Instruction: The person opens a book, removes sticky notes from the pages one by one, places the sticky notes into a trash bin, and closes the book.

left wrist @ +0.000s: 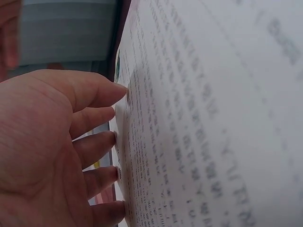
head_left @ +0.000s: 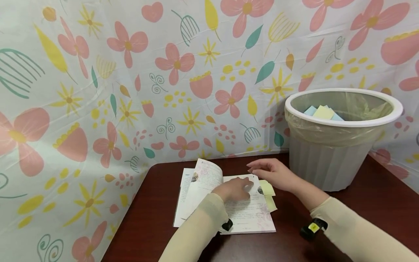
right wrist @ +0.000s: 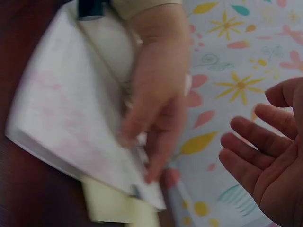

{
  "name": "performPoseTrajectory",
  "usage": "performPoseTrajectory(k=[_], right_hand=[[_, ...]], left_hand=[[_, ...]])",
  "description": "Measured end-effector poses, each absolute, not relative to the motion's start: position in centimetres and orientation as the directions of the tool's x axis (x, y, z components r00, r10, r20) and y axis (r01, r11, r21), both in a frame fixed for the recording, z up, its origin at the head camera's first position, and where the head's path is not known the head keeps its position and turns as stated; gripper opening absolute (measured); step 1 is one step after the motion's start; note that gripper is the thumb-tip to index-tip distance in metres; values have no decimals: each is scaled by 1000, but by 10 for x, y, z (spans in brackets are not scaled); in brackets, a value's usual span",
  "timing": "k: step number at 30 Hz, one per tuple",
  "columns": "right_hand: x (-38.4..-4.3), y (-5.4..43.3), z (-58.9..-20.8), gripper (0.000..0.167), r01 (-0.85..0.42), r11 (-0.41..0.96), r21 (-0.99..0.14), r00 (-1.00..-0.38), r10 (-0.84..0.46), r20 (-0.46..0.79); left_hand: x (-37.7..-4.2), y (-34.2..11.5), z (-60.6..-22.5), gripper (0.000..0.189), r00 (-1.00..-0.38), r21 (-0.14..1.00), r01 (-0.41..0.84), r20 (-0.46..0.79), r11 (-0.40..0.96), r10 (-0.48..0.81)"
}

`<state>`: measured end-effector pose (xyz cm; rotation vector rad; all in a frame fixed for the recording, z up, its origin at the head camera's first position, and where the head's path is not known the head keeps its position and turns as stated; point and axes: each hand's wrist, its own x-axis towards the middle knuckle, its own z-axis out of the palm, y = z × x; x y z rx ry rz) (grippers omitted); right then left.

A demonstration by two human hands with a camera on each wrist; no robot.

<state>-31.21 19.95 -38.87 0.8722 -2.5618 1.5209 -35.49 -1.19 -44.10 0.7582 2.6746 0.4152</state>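
An open book (head_left: pixel 243 220) lies on the table, its left leaves (head_left: pixel 206 178) curving up from the spine. Across the right page reaches my left hand (head_left: pixel 233 189), its fingers loosely spread and the fingertips right at the paper in the left wrist view. Yellow sticky notes (head_left: pixel 269 191) stick out from the book's right edge. My right hand (head_left: pixel 275 173) hovers beyond the book's upper right corner, close to the notes. In the right wrist view its fingers (right wrist: pixel 251 153) are relaxed, with nothing between them.
To the right stands a grey waste bin (head_left: pixel 324 160) with a white rim and a plastic liner. Blue and yellow paper slips (head_left: pixel 324 112) show inside it. Behind the dark red table (head_left: pixel 144 218) hangs a flower-patterned cloth (head_left: pixel 131 91).
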Motion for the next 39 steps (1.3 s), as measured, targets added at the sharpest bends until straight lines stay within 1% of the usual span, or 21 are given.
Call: performPoseTrajectory(k=[3,6,8,11,20,26,31,39], right_hand=[[-312,198,-408,37,-388,348,-853,-887,-391,244],[-310,198,-422,46,-271,322,-907,-924,-351,151],[-308,199,-429,52,-197,301,-933,-938,-336,89],[-306,199,-437,60,-132,290,-948,-946,-324,32],[-299,197,-455,75,-25,229,-973,-952,-302,-47],[-297,197,-457,73,45,153,-987,-951,-295,-89],[-298,200,-455,72,99,54,-994,-951,-290,-111],[-298,205,-449,72,78,-3,-997,-950,-304,-74]], left_hand=[[-355,-12,-440,62,-803,354,462,-224,814,553],[-356,-12,-439,63,-802,350,468,-218,812,556],[-357,-11,-439,63,-801,347,471,-219,811,558],[-357,-11,-439,63,-799,347,475,-215,809,562],[-357,-9,-442,62,-798,343,480,-212,808,564],[-358,-9,-447,62,-804,351,466,-214,812,554],[-358,-9,-448,62,-806,350,461,-218,815,550],[-358,-8,-447,62,-804,351,470,-210,810,557]])
